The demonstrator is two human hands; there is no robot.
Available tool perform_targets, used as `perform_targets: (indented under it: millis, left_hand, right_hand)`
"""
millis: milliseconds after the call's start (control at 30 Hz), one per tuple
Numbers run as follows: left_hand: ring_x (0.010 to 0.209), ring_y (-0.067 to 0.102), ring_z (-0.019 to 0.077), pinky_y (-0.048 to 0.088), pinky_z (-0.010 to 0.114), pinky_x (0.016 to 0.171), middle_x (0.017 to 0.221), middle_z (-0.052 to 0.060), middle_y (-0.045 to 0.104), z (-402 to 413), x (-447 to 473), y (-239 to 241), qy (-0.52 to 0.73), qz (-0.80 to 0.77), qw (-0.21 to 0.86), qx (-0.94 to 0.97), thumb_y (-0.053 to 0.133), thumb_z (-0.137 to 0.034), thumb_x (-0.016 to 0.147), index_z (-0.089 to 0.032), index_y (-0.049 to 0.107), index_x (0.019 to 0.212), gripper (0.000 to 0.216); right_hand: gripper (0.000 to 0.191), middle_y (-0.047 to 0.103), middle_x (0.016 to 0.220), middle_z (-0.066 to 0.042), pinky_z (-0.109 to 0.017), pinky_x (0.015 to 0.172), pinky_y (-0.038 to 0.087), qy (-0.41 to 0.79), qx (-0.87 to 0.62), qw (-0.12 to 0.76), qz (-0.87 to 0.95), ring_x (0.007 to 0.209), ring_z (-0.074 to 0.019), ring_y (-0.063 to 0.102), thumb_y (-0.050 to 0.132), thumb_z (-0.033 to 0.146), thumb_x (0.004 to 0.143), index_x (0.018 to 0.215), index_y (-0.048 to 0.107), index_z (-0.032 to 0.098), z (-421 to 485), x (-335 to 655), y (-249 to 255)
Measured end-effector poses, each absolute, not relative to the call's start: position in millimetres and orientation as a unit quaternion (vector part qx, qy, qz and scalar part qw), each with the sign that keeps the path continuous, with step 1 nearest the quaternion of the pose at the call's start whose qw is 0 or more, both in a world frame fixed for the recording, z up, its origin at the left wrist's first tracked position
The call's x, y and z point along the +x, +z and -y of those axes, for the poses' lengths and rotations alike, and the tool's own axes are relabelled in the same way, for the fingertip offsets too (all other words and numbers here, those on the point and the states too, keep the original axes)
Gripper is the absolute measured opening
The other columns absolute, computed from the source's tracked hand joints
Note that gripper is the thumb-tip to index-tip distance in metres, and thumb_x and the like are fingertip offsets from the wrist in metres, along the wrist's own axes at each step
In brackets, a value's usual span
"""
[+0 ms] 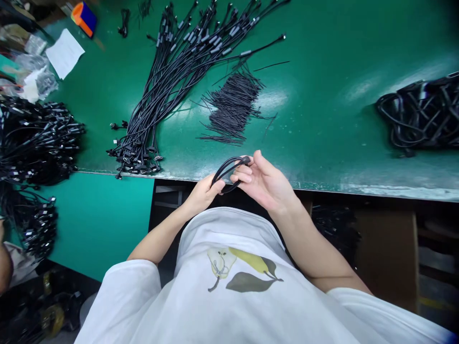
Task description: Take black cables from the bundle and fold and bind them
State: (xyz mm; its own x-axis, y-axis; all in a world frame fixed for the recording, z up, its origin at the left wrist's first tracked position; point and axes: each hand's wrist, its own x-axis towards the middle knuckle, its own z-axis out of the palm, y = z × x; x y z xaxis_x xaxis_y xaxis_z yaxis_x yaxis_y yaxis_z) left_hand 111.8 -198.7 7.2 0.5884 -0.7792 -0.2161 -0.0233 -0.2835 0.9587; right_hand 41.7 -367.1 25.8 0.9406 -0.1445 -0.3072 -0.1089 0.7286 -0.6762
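Observation:
A black cable [226, 168], looped into a small coil, is held between both hands just in front of the table's near edge. My left hand [205, 192] pinches the coil's left end between thumb and fingers. At the coil's right end, my right hand [267, 184] has its fingers curled round the cable, with the thumb raised and the palm turned up. The cable's connectors are hard to make out inside the grip. Beyond the hands lies a pile of short black twist ties [234, 107]. Left of it, a fanned bundle of straight black cables [168, 91] stretches across the table.
The green table [322, 95] spans the view. Coiled cables [423, 114] are heaped at right, and a large cable pile [36, 143] lies at left. A white paper [65, 53] and an orange-and-blue holder [84, 20] are at upper left. Another person's arm [4, 267] shows at the left edge.

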Motion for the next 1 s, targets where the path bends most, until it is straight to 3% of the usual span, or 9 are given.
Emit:
perform_targets:
  millis: [133,200,267,367,433,633,767,900,1000]
  left_hand:
    - [0.072,0.059,0.0118,0.052,0.026,0.067,0.096,0.006,0.06,199,108,10,-0.367,0.305,0.483,0.734,0.052,-0.054,0.091,-0.015,0.058,0.09,0.04]
    - [0.065,0.06,0.0107,0.052,0.025,0.064,0.089,0.005,0.063,201,104,11,-0.412,0.305,0.466,0.722,0.046,-0.05,0.095,-0.015,0.058,0.092,0.037]
    - [0.056,0.058,0.0096,0.05,0.024,0.058,0.076,0.003,0.063,202,97,11,-0.461,0.298,0.457,0.7,0.04,-0.048,0.097,-0.015,0.056,0.09,0.038]
    - [0.055,0.057,0.0093,0.048,0.022,0.055,0.072,0.003,0.064,203,86,9,-0.495,0.307,0.448,0.678,0.036,-0.043,0.099,-0.014,0.054,0.088,0.035]
    - [0.056,0.056,0.0081,0.048,0.022,0.055,0.077,0.005,0.067,202,82,9,-0.511,0.325,0.429,0.67,0.035,-0.037,0.099,-0.014,0.054,0.088,0.031]
    - [0.06,0.06,0.0108,0.048,0.023,0.056,0.074,0.004,0.066,202,82,14,-0.53,0.317,0.38,0.688,0.04,-0.026,0.095,-0.015,0.054,0.082,0.022]
    - [0.068,0.064,0.0123,0.052,0.026,0.068,0.074,0.003,0.067,208,78,8,-0.571,0.291,0.422,0.642,0.048,-0.021,0.091,-0.015,0.057,0.081,0.015]
    - [0.073,0.065,0.0137,0.053,0.03,0.073,0.08,0.006,0.067,212,79,2,-0.631,0.21,0.552,0.503,0.054,-0.032,0.093,-0.014,0.054,0.091,0.018]
    - [0.078,0.066,0.0158,0.054,0.033,0.077,0.087,0.006,0.066,209,86,4,-0.676,0.167,0.576,0.429,0.064,-0.044,0.087,-0.014,0.056,0.1,0.034]
  right_hand:
    - [0.046,0.054,0.086,-0.001,-0.031,0.073,0.054,-0.086,-0.496,0.851,-0.147,0.074,-0.0136,0.055,0.073,0.062,0.075,0.08,0.049,0.023,354,32,15]
    - [0.048,0.058,0.114,-0.007,-0.033,0.077,0.055,-0.102,-0.526,0.835,-0.127,0.098,-0.0189,0.061,0.066,0.066,0.08,0.08,0.044,0.022,347,25,14]
    - [0.051,0.054,0.131,-0.01,-0.034,0.072,0.057,-0.073,-0.518,0.845,-0.108,0.11,-0.0234,0.061,0.056,0.072,0.084,0.082,0.04,0.023,341,17,19]
    - [0.049,0.062,0.115,-0.008,-0.025,0.044,0.049,-0.079,-0.493,0.854,-0.145,0.082,-0.0186,0.066,0.055,0.069,0.087,0.084,0.035,0.025,331,10,30]
    - [0.043,0.063,0.099,-0.003,-0.02,0.036,0.041,-0.114,-0.485,0.848,-0.18,0.064,-0.0128,0.061,0.055,0.063,0.09,0.086,0.035,0.025,327,9,32]
    - [0.049,0.063,0.099,-0.003,-0.024,0.051,0.05,-0.121,-0.531,0.828,-0.132,0.069,-0.0123,0.062,0.052,0.07,0.089,0.085,0.035,0.024,318,11,22]
    - [0.058,0.046,0.066,0.007,-0.02,0.039,0.03,-0.147,-0.528,0.823,-0.147,0.045,-0.0064,0.035,0.06,0.078,0.077,0.084,0.035,0.026,320,16,18]
    - [0.059,0.036,0.061,0.008,-0.021,0.036,0.017,-0.095,-0.501,0.841,-0.184,0.04,-0.0055,0.021,0.05,0.083,0.08,0.105,0.046,0.03,333,30,21]
    - [0.06,0.034,0.059,0.009,-0.019,0.035,0.017,-0.064,-0.492,0.847,-0.19,0.04,-0.0046,0.021,0.049,0.084,0.08,0.102,0.05,0.027,340,40,24]
